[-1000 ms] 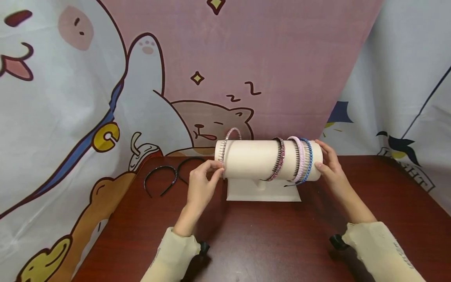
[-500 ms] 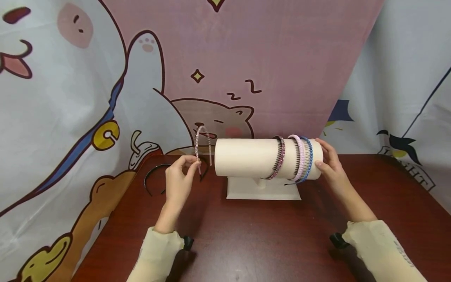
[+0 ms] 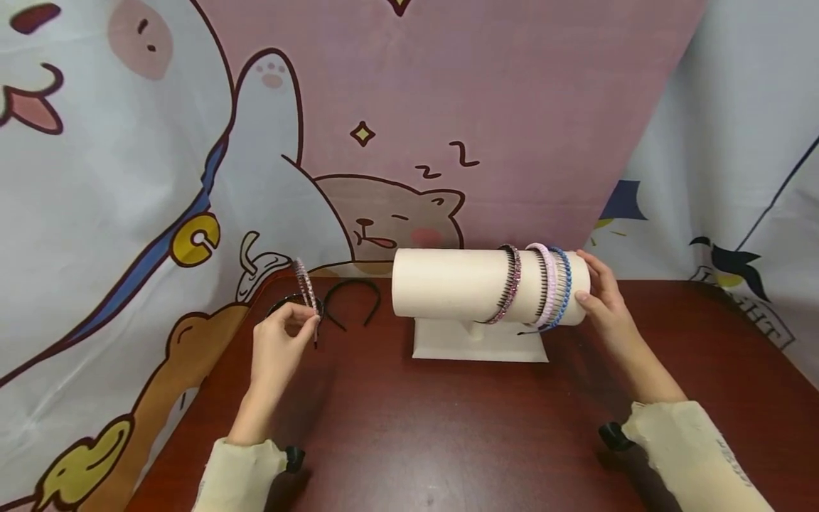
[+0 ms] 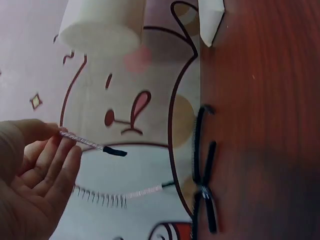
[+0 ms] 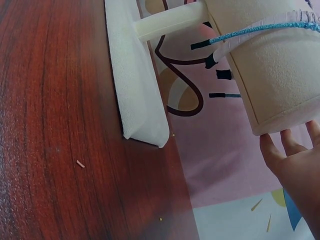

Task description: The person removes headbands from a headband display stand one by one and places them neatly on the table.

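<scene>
Pink-and-white cartoon cloth [image 3: 544, 107] fills the back of your head view, dark red-brown table [image 3: 448, 434] below. Your pink headband [image 3: 305, 283] is left of center, nearly edge-on: long axis close to upright, arch leaning upper left, ends down. Left wrist view has one black tip pointing right and slightly down. Your left hand [image 3: 280, 348] pinches it, thumb against fingertips. Two dark headbands [image 3: 353, 281] lie near it. Your right hand [image 3: 604, 299] grips the cream roll [image 3: 448, 284] at its right end, fingers a bit apart; three headbands [image 3: 549, 284] circle that roll, which runs left-right.
</scene>
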`<state>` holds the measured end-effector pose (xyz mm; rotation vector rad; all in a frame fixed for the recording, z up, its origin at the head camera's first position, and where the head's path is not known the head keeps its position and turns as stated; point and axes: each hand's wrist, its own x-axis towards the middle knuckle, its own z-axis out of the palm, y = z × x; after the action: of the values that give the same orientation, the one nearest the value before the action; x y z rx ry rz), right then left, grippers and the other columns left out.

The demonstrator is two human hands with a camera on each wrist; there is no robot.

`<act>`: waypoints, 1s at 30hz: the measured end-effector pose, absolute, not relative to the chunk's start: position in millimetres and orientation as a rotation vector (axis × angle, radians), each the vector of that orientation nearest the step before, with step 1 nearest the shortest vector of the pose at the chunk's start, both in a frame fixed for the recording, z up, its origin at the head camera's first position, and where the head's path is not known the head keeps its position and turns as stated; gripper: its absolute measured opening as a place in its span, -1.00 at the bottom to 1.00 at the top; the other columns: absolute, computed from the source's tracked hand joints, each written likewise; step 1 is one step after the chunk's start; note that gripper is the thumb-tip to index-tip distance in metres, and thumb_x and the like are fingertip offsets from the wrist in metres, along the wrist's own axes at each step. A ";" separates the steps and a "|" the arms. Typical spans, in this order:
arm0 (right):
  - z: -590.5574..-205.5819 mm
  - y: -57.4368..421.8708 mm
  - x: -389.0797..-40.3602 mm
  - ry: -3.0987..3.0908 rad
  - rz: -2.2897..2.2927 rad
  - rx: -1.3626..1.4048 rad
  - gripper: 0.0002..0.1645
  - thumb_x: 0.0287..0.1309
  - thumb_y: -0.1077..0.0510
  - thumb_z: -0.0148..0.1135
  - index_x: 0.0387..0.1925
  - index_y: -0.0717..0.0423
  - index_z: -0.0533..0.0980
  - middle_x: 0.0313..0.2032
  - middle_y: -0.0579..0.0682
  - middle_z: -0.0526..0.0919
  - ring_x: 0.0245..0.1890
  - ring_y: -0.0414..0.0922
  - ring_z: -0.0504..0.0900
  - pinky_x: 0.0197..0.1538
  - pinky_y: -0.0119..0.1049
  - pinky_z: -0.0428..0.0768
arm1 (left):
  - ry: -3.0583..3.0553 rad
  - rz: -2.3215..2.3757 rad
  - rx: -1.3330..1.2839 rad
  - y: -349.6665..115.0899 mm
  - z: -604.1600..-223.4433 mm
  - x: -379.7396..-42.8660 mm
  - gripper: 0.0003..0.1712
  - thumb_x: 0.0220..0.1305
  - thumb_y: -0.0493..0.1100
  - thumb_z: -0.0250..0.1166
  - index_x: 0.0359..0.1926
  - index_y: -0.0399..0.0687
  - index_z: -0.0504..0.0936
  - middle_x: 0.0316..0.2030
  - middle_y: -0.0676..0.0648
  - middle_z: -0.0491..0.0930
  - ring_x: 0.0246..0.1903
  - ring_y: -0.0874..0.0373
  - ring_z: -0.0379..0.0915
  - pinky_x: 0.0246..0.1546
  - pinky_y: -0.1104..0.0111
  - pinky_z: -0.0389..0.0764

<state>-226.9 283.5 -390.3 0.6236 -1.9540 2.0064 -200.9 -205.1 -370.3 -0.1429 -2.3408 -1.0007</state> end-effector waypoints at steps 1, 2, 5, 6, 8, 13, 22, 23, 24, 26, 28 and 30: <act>-390.1 283.8 -226.4 -1.947 2.008 0.626 -0.27 0.41 0.38 -0.18 0.53 -0.07 0.06 0.35 -0.20 0.24 0.11 -0.28 0.41 -0.03 -0.60 0.58 | -2.358 -1.021 -0.131 -210.8 -372.1 -199.6 -0.95 0.21 -0.27 0.43 -0.30 -0.15 0.71 -0.38 -0.11 0.77 -0.43 0.32 0.62 -0.46 0.70 0.43; -390.1 284.2 -226.0 -1.941 2.010 0.627 -0.26 0.40 0.39 -0.18 0.53 -0.07 0.06 0.34 -0.20 0.24 0.11 -0.28 0.41 -0.03 -0.60 0.58 | -2.376 -1.042 -0.119 -216.6 -374.0 -198.3 -0.94 0.22 -0.27 0.42 -0.30 -0.16 0.71 -0.38 -0.13 0.77 -0.43 0.39 0.59 -0.44 0.71 0.45; -389.8 284.7 -224.8 -1.935 2.006 0.631 -0.26 0.40 0.40 -0.19 0.53 -0.05 0.06 0.34 -0.19 0.25 0.11 -0.27 0.41 -0.02 -0.61 0.57 | -2.447 -1.115 -0.075 -233.9 -379.5 -193.7 -0.91 0.25 -0.25 0.40 -0.28 -0.20 0.71 -0.38 -0.17 0.75 -0.48 0.51 0.50 -0.44 0.67 0.47; -389.7 284.6 -224.7 -1.934 2.006 0.633 -0.26 0.39 0.40 -0.19 0.53 -0.05 0.06 0.34 -0.19 0.25 0.10 -0.27 0.41 -0.02 -0.61 0.57 | -2.470 -1.142 -0.059 -239.4 -381.2 -192.0 -0.90 0.26 -0.24 0.39 -0.27 -0.21 0.71 -0.38 -0.19 0.75 -0.50 0.51 0.49 -0.46 0.63 0.47; -389.3 284.0 -224.6 -1.938 2.004 0.635 -0.26 0.39 0.39 -0.19 0.53 -0.04 0.06 0.34 -0.19 0.25 0.11 -0.27 0.41 -0.02 -0.61 0.57 | -2.518 -1.198 -0.022 -249.4 -384.4 -188.3 -0.86 0.29 -0.22 0.37 -0.24 -0.24 0.70 -0.39 -0.20 0.74 -0.51 0.50 0.50 -0.48 0.59 0.48; -388.5 282.3 -225.3 -1.948 2.009 0.629 -0.26 0.39 0.39 -0.17 0.53 -0.07 0.06 0.34 -0.20 0.24 0.09 -0.28 0.42 -0.03 -0.61 0.58 | -2.627 -1.242 0.057 -269.5 -391.3 -180.2 -0.80 0.30 -0.20 0.37 -0.20 -0.29 0.69 -0.36 -0.20 0.75 -0.52 0.46 0.51 -0.50 0.54 0.50; -389.7 284.5 -227.4 -1.912 2.042 0.651 -0.25 0.40 0.41 -0.20 0.54 -0.05 0.05 0.35 -0.17 0.25 0.09 -0.29 0.43 -0.03 -0.60 0.57 | -2.750 -1.161 0.121 -287.9 -401.8 -176.2 -0.79 0.29 -0.19 0.37 -0.17 -0.27 0.70 -0.40 -0.10 0.74 -0.52 0.39 0.51 -0.52 0.48 0.50; -389.9 284.5 -227.6 -1.912 2.042 0.653 -0.25 0.39 0.41 -0.20 0.54 -0.05 0.05 0.35 -0.17 0.25 0.09 -0.29 0.44 -0.03 -0.60 0.57 | -2.754 -1.179 0.128 -289.2 -403.3 -176.3 -0.79 0.29 -0.19 0.37 -0.17 -0.28 0.70 -0.42 -0.10 0.74 -0.52 0.39 0.50 -0.52 0.48 0.50; -390.0 284.4 -227.7 -1.913 2.041 0.654 -0.25 0.39 0.41 -0.20 0.54 -0.05 0.05 0.35 -0.17 0.25 0.09 -0.29 0.44 -0.03 -0.60 0.57 | -2.759 -1.200 0.139 -290.5 -404.8 -176.5 -0.78 0.29 -0.20 0.36 -0.16 -0.30 0.70 -0.42 -0.09 0.73 -0.53 0.39 0.50 -0.51 0.48 0.50; -390.2 284.0 -227.9 -1.912 2.043 0.657 -0.26 0.39 0.40 -0.20 0.53 -0.05 0.05 0.35 -0.17 0.25 0.09 -0.29 0.43 -0.02 -0.60 0.57 | -2.760 -1.263 0.159 -292.9 -408.1 -176.7 -0.76 0.30 -0.21 0.35 -0.14 -0.34 0.69 -0.45 -0.08 0.72 -0.53 0.38 0.50 -0.50 0.49 0.51; -390.4 283.8 -227.8 -1.912 2.043 0.657 -0.26 0.39 0.40 -0.20 0.53 -0.05 0.05 0.35 -0.17 0.25 0.09 -0.29 0.44 -0.03 -0.60 0.57 | -2.760 -1.350 0.182 -295.2 -411.6 -176.9 -0.73 0.32 -0.23 0.34 -0.12 -0.40 0.67 -0.45 -0.09 0.73 -0.53 0.37 0.52 -0.49 0.50 0.53; -390.2 283.7 -227.7 -1.910 2.044 0.656 -0.26 0.39 0.40 -0.20 0.53 -0.04 0.06 0.35 -0.17 0.25 0.09 -0.29 0.44 -0.03 -0.59 0.58 | -2.756 -1.432 0.197 -297.7 -415.3 -177.4 -0.71 0.32 -0.25 0.32 -0.10 -0.47 0.64 -0.45 -0.10 0.73 -0.52 0.36 0.54 -0.49 0.51 0.55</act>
<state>-227.7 283.7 -390.2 0.6562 -1.9101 2.0436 -177.4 -297.7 -415.3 0.1972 -2.7558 -1.4321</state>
